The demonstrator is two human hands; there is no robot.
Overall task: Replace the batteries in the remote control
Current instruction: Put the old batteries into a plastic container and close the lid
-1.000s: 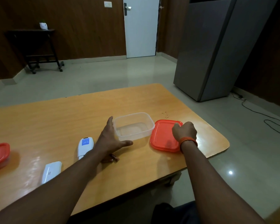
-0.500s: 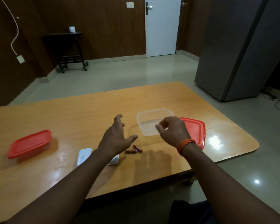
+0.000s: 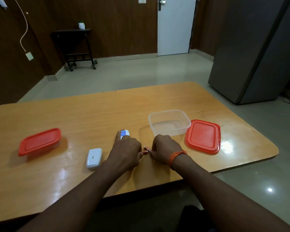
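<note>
The white remote control, with its blue display showing, lies on the wooden table. My left hand is curled down over its near end, covering most of it. Just right of that hand, small red batteries lie on the table. The fingertips of my right hand are closed on them. The remote's white battery cover lies apart, to the left of my left hand.
An open clear plastic box stands just beyond my right hand, with its red lid flat beside it on the right. A closed box with a red lid sits at the left. The table's near edge runs under my forearms.
Both hands have dropped to the table. The left hand, open before, now covers the remote, and the right hand has come down onto the batteries. My view has turned left.
</note>
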